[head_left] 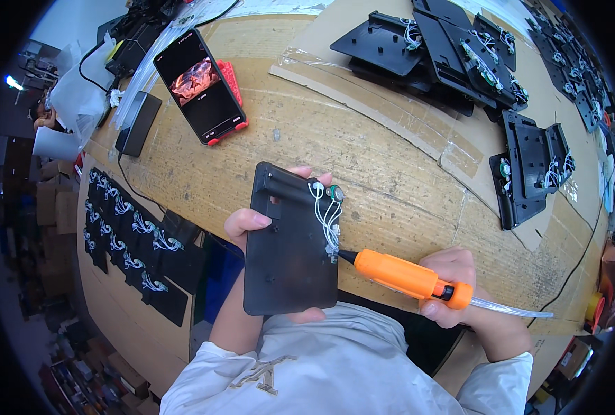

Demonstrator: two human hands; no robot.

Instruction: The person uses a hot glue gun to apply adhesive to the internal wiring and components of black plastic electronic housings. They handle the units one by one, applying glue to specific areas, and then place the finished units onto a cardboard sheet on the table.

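Note:
My left hand (249, 223) grips a black plastic panel (290, 259), with the thumb over its left edge and fingertips showing past the top. White wires (326, 218) run along the panel's right side, joined to a small round green part (334, 194) near its upper right corner. My right hand (450, 277) is closed around an orange hot glue gun (397, 273). Its dark nozzle meets the panel's right edge, by the lower end of the wires. A clear glue stick (508, 308) sticks out of the gun's back end.
A phone (200, 86) leans on a red stand (230, 83) at the far left of the table, beside a black box (139, 124) with a cord. Wired black panels lie at left (141, 256) and are stacked on cardboard (363, 104) at far right.

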